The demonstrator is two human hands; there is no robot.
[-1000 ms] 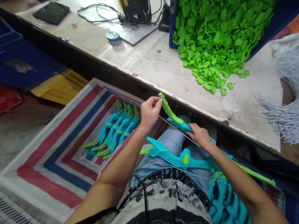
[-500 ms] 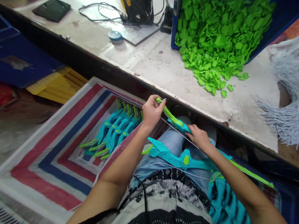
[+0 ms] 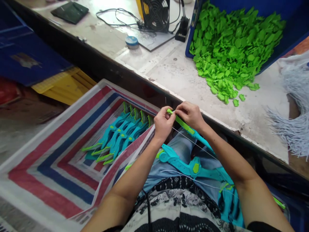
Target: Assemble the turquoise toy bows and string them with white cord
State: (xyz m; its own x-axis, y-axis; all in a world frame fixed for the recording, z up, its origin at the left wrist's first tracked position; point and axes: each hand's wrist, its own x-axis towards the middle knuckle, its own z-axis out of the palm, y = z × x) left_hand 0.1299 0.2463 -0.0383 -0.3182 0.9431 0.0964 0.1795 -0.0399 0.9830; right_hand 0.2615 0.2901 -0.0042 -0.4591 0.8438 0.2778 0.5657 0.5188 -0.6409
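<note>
Gripping a green limb, the left hand has its fingers clamped near the tip; beside it, the right hand pinches white string between its fingers.

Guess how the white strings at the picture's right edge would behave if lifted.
The white strings are probably floppy, since they bend in loose curves, and likely light, being so thin. They might tangle, as many lie bunched together.

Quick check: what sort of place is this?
Likely an assembly workshop: loose green pieces spill from a blue bin onto the worktable, pale cords lie bunched nearby, and several teal-and-green items lie in a lined crate.
</note>
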